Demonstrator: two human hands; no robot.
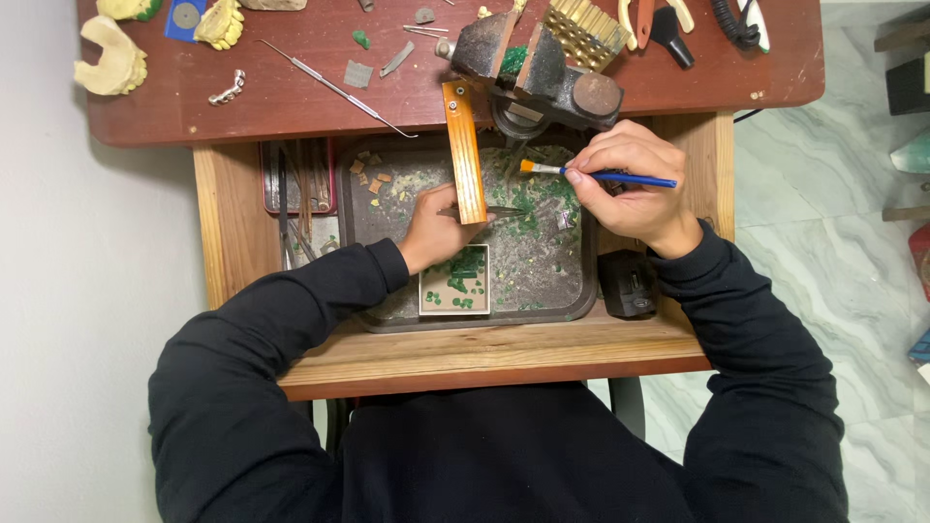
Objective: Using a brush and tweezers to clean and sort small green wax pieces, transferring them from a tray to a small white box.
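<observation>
Black sleeves framed the bench [484, 358] as the right hand [635, 189] pinched a slim blue-handled brush [601, 176] near its middle, orange bristles pointing left over a grey tray [542, 281] strewn with green chips. Light and stiff, the brush looked best gripped along its handle. The left hand [436, 232] was closed on a thin metal tool [504, 210] just below.

right hand [630, 184]: centre-right of frame, pinching blue-handled brush [601, 175], orange-tipped bristles pointing left
left hand [438, 228]: centre, holding thin metal tool [499, 210] over tray
tray [572, 291]: dark, littered with green bits
small box [455, 281]: lower centre of tray, green pieces inside
vise [533, 73]: upper centre, on red desk [291, 97]
dental casts [111, 58]: upper left
</observation>
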